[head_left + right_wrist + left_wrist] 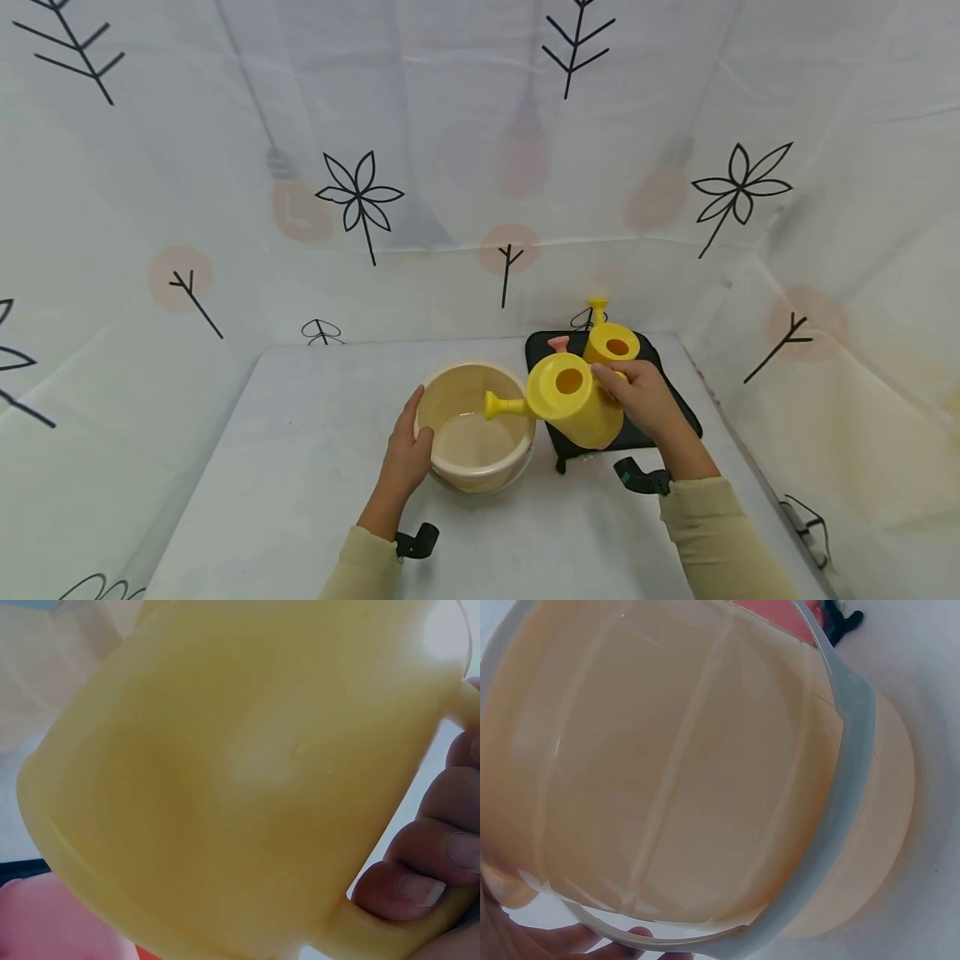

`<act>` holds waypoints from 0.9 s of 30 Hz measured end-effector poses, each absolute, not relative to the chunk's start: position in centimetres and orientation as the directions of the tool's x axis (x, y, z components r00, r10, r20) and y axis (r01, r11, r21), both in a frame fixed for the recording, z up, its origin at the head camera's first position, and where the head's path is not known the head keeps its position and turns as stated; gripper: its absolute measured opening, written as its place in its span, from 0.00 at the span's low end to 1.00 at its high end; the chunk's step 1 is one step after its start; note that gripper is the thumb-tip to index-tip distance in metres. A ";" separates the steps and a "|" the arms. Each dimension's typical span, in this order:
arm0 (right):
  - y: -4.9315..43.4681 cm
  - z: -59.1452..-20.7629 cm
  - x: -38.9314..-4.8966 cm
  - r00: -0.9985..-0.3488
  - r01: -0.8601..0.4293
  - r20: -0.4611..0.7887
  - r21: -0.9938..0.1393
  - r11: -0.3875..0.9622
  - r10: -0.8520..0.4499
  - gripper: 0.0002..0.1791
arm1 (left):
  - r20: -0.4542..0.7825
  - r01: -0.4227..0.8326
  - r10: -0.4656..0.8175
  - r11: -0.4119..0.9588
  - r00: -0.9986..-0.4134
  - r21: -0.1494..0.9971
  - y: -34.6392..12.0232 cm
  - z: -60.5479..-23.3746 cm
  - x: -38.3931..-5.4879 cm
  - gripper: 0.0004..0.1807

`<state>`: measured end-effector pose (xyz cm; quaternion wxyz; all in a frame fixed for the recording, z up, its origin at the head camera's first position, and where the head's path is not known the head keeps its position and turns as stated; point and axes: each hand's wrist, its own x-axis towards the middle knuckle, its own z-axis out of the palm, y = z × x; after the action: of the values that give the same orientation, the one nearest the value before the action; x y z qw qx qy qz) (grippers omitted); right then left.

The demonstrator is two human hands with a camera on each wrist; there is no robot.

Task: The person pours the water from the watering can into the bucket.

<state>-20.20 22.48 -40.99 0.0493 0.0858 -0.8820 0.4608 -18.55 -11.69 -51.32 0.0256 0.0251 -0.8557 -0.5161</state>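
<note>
A cream bucket (pixel 474 479) stands on the white table, with a little clear liquid visible at its bottom. My left hand (pixel 408 454) holds its left side, thumb near the rim. In the left wrist view, those fingers (pixel 562 939) lie along the pale band-like handle (pixel 855 742) that runs round the bucket. My right hand (pixel 637 396) grips a yellow watering can (pixel 577 408) by its handle, fingers (pixel 420 889) curled through the loop. The can is tilted left, and its spout (pixel 506 406) reaches over the bucket's right rim. No stream shows at the spout.
Behind the held can, a second yellow watering can (pixel 611 340) stands on a black mat (pixel 667 392). A pink spout-like piece (pixel 558 343) pokes up beside it, partly hidden. White patterned cloth (pixel 450 292) encloses the table (pixel 315 433) at the back and sides.
</note>
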 end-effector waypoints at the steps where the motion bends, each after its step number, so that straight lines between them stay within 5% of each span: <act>1: 22.4 -40.9 -20.2 -0.982 -0.190 0.158 -0.801 0.567 -0.106 0.25 | 0.018 -0.016 -0.070 0.467 -0.997 0.884 -11.7 -51.3 -18.5 0.35; 27: 21.1 -39.2 -20.6 -0.987 -0.157 0.125 -0.663 0.732 -0.099 0.26 | -0.004 -0.036 -0.069 0.474 -0.998 0.880 -11.7 -51.2 -18.5 0.36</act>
<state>-20.62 21.06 -39.15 0.0407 0.0688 -0.9296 0.3597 -18.49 -11.71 -51.21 0.0162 0.0308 -0.8582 -0.5121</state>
